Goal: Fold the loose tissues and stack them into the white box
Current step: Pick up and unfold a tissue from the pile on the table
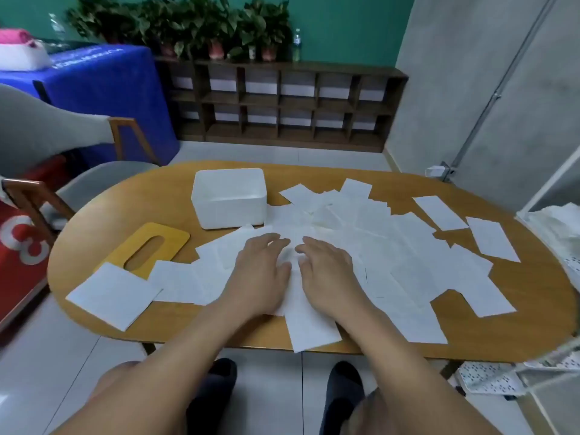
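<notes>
From the head camera, an oval wooden table is strewn with loose white tissues, most overlapping in a broad heap across its middle and right side. Both hands lie palm-down, side by side, on one tissue at the near edge. That sheet is a long rectangle whose long axis runs from the person outward, slightly tilted; its near end overhangs the table edge. The left hand rests flat with fingers extended and only slightly parted, the thumb toward the right hand. The right hand is likewise flat, fingers loosely spread, fingertips close to those of the left. Neither hand pinches anything.

The white box stands open-topped beyond the left hand, at the far left of the heap, its long side across the view; no tissue shows inside. Left of it lies a yellow wooden lid with an oval slot, flat on the table. A square tissue lies at the near left, apart from the heap, touching the lid's near corner.
</notes>
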The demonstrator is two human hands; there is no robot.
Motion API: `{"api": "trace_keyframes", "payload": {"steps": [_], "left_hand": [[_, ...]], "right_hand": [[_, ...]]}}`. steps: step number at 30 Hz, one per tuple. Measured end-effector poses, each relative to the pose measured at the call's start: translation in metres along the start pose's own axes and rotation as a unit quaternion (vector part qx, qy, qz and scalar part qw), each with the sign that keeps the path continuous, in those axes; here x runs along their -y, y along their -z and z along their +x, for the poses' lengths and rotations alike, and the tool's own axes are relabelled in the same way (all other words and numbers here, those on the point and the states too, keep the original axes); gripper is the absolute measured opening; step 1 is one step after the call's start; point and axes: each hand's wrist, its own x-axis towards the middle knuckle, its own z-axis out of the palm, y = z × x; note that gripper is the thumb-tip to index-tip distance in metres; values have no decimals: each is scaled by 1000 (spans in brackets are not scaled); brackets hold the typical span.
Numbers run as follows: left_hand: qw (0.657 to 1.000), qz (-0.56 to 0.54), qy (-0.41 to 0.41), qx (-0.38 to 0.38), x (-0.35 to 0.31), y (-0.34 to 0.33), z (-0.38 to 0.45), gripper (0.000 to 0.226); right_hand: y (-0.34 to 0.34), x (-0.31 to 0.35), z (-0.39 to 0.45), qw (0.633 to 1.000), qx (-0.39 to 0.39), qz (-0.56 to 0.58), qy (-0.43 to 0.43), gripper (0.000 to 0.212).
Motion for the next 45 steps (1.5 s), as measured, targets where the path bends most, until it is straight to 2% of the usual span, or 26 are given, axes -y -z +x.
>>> {"api": "trace_keyframes", "payload": {"steps": [6,10,13,17,22,28,32,36,40,45], "left_hand": [[1000,1,0,-16,12,-12,35,45],[999,-16,-22,-25,7,-21,50,42],[998,-21,-49,-22,4,-27,53,41],[998,-51,-35,-18,6,-29,52,46],[988,-149,-9,-42,7,-25,46,56],[986,-167,18,5,26,-19,37,59],[981,-191,23,2,28,-15,38,58],[976,-216,2,-24,31,-7,45,58],[974,-216,-43,-49,38,13,47,68],[933,-357,37,38,51,33,44,67]], "right_hand": [[-5,-12,30,996,-43,39,-70,39],[1,-24,41,989,-69,8,-129,38],[2,-23,45,988,-83,-2,-133,33],[-7,-22,45,989,-78,-17,-124,36],[-21,-25,51,990,-58,-30,-126,39],[-30,-17,62,990,-41,8,-137,33],[-36,-15,63,987,-85,71,-116,18],[-35,-17,56,976,-128,160,-75,13],[-11,-14,43,945,-102,307,-54,11],[14,-13,24,919,-22,394,-18,18]]}}
